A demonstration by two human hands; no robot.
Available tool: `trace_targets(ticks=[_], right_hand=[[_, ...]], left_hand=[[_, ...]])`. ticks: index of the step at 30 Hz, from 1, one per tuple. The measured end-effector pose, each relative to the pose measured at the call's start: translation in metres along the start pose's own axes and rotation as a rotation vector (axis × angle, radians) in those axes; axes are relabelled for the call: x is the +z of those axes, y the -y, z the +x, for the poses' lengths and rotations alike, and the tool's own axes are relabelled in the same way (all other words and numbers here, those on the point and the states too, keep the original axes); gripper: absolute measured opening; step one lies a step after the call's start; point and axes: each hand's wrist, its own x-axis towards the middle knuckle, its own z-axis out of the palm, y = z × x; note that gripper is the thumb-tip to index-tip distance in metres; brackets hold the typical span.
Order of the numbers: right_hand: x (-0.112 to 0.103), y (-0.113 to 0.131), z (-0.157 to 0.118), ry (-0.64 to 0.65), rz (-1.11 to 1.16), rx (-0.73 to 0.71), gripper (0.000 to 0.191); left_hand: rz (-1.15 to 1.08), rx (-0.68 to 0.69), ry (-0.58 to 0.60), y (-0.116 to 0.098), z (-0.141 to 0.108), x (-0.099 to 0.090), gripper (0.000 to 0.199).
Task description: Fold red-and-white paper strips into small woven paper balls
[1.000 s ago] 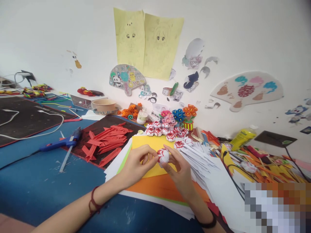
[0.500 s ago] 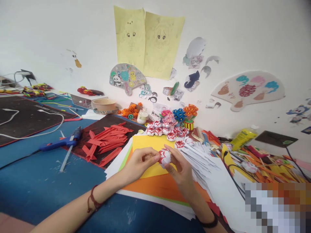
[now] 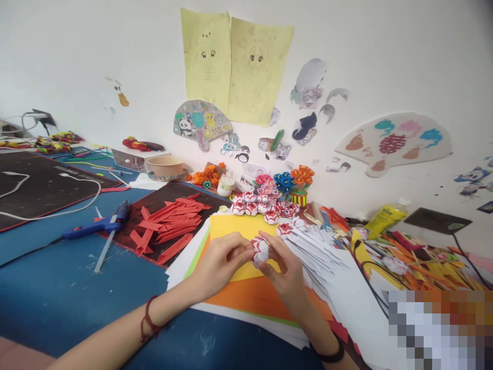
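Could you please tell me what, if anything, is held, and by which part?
A red-and-white paper piece: the left hand pinches its left edge, the right hand holds its right side.

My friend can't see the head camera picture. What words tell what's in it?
A person's left hand and right hand hold a small red-and-white paper ball over yellow paper and orange paper. Folded red strips and a blue glue gun lie to the left, white paper strips to the right.

The left forearm (image 3: 115, 329) slants in from near left, the right forearm (image 3: 321, 331) from near right. The left hand (image 3: 221, 263) pinches, thumb (image 3: 239, 259) against bent fingers (image 3: 235, 240); the right hand (image 3: 287, 271) curves, thumb and fingers apart.
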Motion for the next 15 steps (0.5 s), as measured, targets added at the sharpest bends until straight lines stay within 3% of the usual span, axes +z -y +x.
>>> trace_targets(ticks=[5,11,15], right_hand=[[0.0003,-0.0002,0.0006,0.012,0.119,0.065,0.047],[-0.0014,-0.0019,0.0023,0.026,0.238,0.083,0.05],[-0.0011,-0.0023,0.0018,0.043,0.206,0.069,0.048]], left_hand=[[0.049,0.097,-0.052,-0.003,-0.0028,0.0,0.021],[0.032,0.075,-0.133,-0.0016,0.0001,-0.0057,0.021],[0.09,0.101,-0.102,-0.0002,0.0013,-0.0052,0.018]])
